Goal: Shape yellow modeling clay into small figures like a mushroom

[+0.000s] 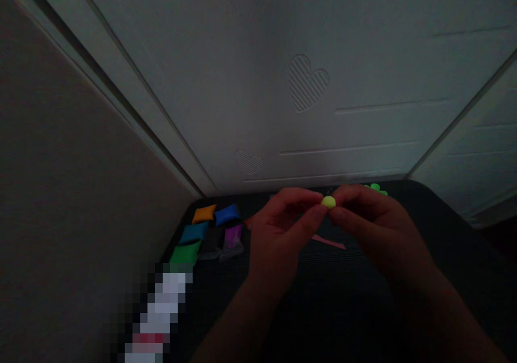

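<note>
A small rounded lump of yellow modelling clay (328, 202) is pinched between both hands above the dark table. My left hand (283, 228) grips its left side with thumb and forefinger. From the other side, the thumb and forefinger of my right hand (371, 225) press on it too. Beneath the hands lies a flat pink strip (330, 242), partly hidden by my left hand. A bit of reddish-orange (247, 223) shows just left of that hand, mostly covered, and I cannot make out what it is.
Left on the dark table (323, 309) lie several soft packets, among them orange (204, 214), blue (227, 215), green (185, 253) and purple (232, 238). Bright green round pieces (375, 188) sit behind my right hand. A white panel with hearts (363, 72) rises behind the table.
</note>
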